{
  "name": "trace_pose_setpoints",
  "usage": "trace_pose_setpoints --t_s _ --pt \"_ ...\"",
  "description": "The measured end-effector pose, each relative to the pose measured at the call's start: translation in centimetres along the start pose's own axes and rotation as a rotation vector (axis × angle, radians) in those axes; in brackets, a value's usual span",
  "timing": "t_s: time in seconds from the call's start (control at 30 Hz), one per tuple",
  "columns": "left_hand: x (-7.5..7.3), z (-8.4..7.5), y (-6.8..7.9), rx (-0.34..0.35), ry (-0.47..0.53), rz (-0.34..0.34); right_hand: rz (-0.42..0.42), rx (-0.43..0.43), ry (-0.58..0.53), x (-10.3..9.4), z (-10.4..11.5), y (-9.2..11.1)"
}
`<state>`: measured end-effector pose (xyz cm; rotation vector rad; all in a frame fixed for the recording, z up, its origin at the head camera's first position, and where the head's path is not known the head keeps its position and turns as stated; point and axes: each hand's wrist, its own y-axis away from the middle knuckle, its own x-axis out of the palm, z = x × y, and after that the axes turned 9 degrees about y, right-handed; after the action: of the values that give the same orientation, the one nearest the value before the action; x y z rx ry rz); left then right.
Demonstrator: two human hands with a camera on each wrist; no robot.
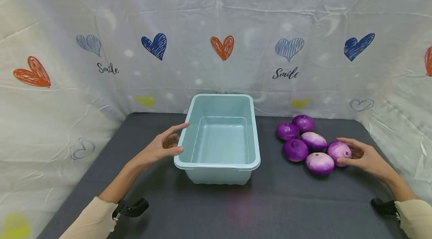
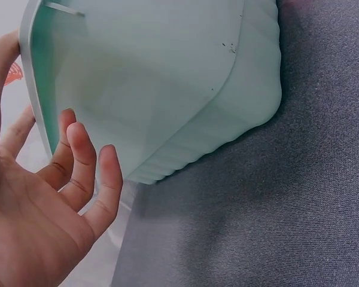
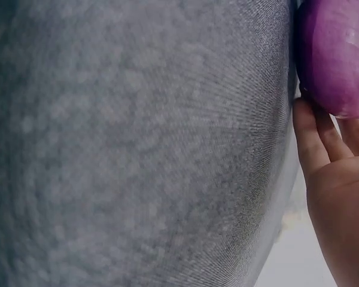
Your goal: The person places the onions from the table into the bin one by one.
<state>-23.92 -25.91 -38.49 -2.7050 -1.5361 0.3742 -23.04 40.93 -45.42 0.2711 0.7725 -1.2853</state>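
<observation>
A pale blue-green plastic basin stands on the dark table in the middle of the head view, with nothing inside it. My left hand touches the left rim with forefinger and thumb. In the left wrist view the other fingers of the left hand hang loosely bent beside the basin wall. On the right, my right hand holds a purple onion between thumb and fingers. This onion appears close up in the right wrist view, where the thumb is hidden.
Several other purple onions lie in a cluster left of the held one, among them a paler onion right beside it. A dark cloth covers the table. Behind hangs a white curtain printed with hearts.
</observation>
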Motion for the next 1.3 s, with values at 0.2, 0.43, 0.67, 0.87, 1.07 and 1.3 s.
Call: trace_pose_setpoints --t_s 0.2,0.43,0.67,0.87,1.07,1.3 --pt "0.2 0.0 0.0 0.022 -0.017 -0.020 0.003 -0.008 -0.011 -0.2 -0.1 0.0" --pt "0.1 0.0 -0.1 0.042 -0.031 -0.038 -0.010 -0.009 -0.031 -0.7 0.2 0.0" --pt "0.0 0.1 -0.2 0.061 -0.035 -0.043 -0.030 -0.079 -0.153 -1.5 0.8 -0.3" --pt "0.2 0.2 -0.4 0.071 -0.028 -0.044 -0.072 -0.044 -0.133 -2.2 2.0 -0.8" --pt "0.2 0.2 -0.4 0.058 -0.023 -0.056 -0.085 0.000 -0.067 -2.4 3.3 -1.8" --pt "0.3 0.1 -0.3 0.050 -0.037 -0.067 -0.083 -0.004 -0.107 -2.0 4.7 -3.5"
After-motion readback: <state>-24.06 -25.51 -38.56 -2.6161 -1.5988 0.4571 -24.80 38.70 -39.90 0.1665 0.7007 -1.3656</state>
